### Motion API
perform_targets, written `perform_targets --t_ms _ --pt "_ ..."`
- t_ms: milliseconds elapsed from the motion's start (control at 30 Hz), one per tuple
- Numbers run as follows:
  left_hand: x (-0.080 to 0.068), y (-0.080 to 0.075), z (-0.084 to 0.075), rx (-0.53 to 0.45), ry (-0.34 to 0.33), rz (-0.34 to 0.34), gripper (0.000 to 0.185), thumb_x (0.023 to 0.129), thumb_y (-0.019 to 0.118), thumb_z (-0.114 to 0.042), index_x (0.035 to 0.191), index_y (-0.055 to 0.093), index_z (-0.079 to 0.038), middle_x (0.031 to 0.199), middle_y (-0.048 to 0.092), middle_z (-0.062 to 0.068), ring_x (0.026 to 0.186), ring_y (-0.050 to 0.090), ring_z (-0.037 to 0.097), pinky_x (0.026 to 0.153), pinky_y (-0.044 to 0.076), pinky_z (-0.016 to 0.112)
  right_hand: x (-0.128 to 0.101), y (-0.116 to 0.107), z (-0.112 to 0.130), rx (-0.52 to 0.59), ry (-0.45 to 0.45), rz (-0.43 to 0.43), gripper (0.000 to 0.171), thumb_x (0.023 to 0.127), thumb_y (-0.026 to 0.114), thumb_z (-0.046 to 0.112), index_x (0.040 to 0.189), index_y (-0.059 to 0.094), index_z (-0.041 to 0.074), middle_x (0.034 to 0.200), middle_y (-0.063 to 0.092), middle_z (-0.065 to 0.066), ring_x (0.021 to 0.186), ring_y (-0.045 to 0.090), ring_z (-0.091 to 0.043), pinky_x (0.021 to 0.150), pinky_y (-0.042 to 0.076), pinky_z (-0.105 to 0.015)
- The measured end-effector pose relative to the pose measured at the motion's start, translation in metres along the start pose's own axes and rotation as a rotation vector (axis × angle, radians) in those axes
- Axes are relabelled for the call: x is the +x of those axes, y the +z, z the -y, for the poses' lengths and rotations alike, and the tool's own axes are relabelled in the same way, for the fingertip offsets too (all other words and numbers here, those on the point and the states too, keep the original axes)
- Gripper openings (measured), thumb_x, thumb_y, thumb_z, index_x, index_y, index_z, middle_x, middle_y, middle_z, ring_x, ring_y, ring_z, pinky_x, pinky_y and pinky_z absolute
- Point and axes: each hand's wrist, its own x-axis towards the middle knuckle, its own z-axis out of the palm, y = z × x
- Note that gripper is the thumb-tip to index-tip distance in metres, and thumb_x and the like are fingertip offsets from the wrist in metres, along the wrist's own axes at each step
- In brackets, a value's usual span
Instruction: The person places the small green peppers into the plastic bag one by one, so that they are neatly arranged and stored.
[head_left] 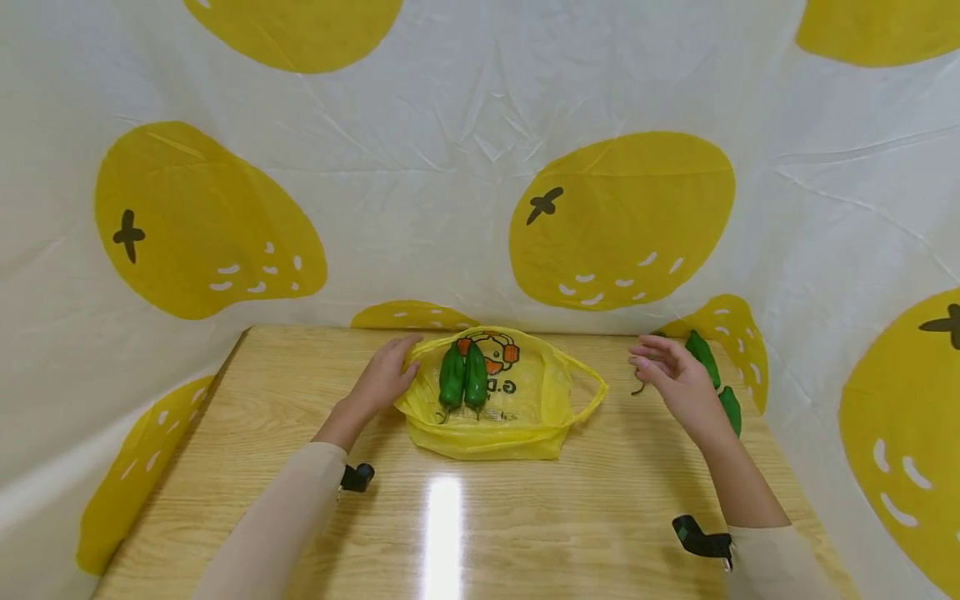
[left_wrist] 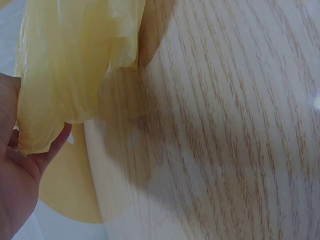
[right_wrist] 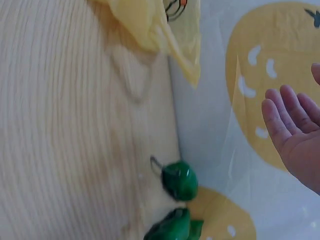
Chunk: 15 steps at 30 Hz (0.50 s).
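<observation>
L hand (head_left: pixel 384 375) had the L rim of the yellow plastic carrier bag (head_left: pixel 487 446) caught betw. thumb + fingers, only film in the grip; how tight, couldn't tell. Bag lay nr. far edge of the wood-grain tabletop (head_left: pixel 570 533), approx. midway betw. L and R edges, mouth gaping, loop handle (head_left: pixel 604 387) out to the R. Two long green peppers (head_left: pixel 476 379) lay in it side by side, stems twd. near edge, duck print (head_left: pixel 512 353) w/ headphones showing beside them.

My R hand (head_left: pixel 678 387) hung nr. the far R corner, fingers loosely extended, thumb apart, nothing held. Close by it, one loose pepper (right_wrist: pixel 180 181) at the far edge, mostly hidden in head view. Two other peppers (head_left: pixel 703 360) along the R edge, one nearer me. Fruit-print cloth (head_left: pixel 435 125) behind far edge, also L + R.
</observation>
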Motion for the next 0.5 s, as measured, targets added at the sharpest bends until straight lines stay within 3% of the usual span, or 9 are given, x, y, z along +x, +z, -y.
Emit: perform_targets --t_ms 233,400,500 --pt "0.001 0.001 0.000 0.002 -0.003 -0.004 0.052 0.101 0.066 -0.009 0.151 0.050 -0.004 0.142 0.058 0.023 0.131 0.057 0.040 0.107 0.051 0.056 -0.019 -0.036 -0.028 0.070 0.031 -0.082 0.048 0.108 0.056 0.019 0.151 0.042 0.005 0.129 0.062 0.018 0.114 0.062 0.010 0.090 0.052 -0.008" --pt "0.001 0.001 0.001 0.006 0.010 -0.011 0.052 0.100 0.066 -0.009 0.150 0.051 -0.003 0.141 0.059 0.023 0.130 0.058 0.040 0.107 0.051 0.056 -0.033 -0.056 -0.043 -0.092 0.116 -0.177 0.051 0.108 0.056 0.028 0.154 0.043 0.009 0.124 0.055 0.033 0.110 0.053 0.019 0.087 0.046 -0.001" --pt "0.001 0.001 0.001 0.007 0.012 -0.011 0.052 0.100 0.066 -0.009 0.150 0.051 -0.003 0.141 0.059 0.024 0.129 0.059 0.040 0.107 0.051 0.055 -0.042 -0.064 -0.049 -0.202 0.184 -0.232 0.060 0.106 0.056 0.040 0.157 0.042 0.012 0.131 0.057 0.024 0.113 0.049 0.018 0.084 0.041 0.002"
